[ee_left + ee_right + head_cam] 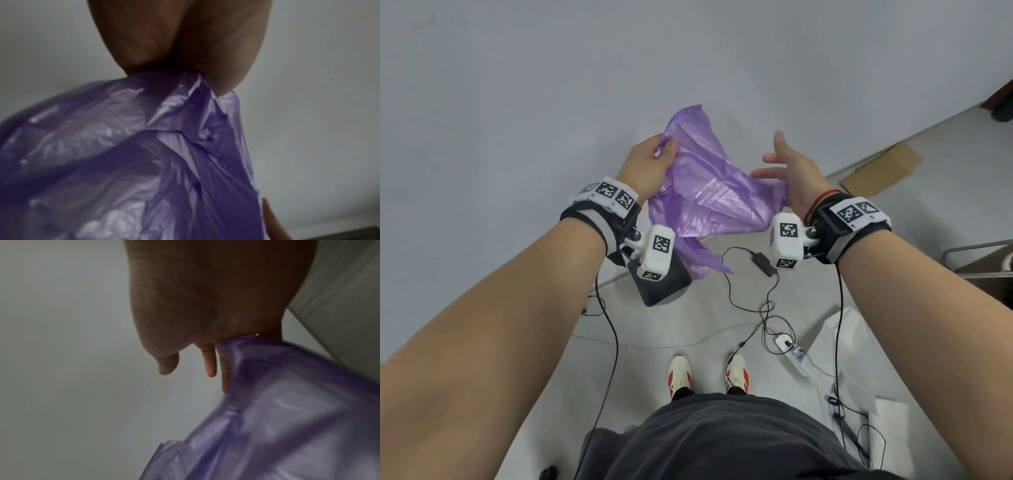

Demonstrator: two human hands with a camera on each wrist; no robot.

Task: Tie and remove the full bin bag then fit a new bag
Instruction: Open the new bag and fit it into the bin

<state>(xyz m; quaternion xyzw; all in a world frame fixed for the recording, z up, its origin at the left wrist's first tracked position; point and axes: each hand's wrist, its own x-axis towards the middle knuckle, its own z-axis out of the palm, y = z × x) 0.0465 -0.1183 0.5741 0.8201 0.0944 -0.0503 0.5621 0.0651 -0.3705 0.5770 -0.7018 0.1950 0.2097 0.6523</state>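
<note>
A thin purple bin bag [709, 192] hangs crumpled at chest height between my hands, its tail drooping toward the floor. My left hand [654, 154] pinches its upper left edge between thumb and fingers; in the left wrist view the bag [144, 162] bunches out from under that hand [185, 40]. My right hand [780, 161] is spread at the bag's right edge, thumb up and fingers straight. In the right wrist view its fingers [209, 363] lie straight beside the plastic [287, 418]. A dark grey bin [664, 287] stands on the floor below my left wrist, partly hidden by the wrist camera.
A grey wall is directly ahead. Black cables, a power adapter [765, 263] and a power strip [784, 342] lie on the floor by my shoes. White plastic [852, 342] lies to the right, cardboard [883, 168] by the wall, a metal frame [976, 253] far right.
</note>
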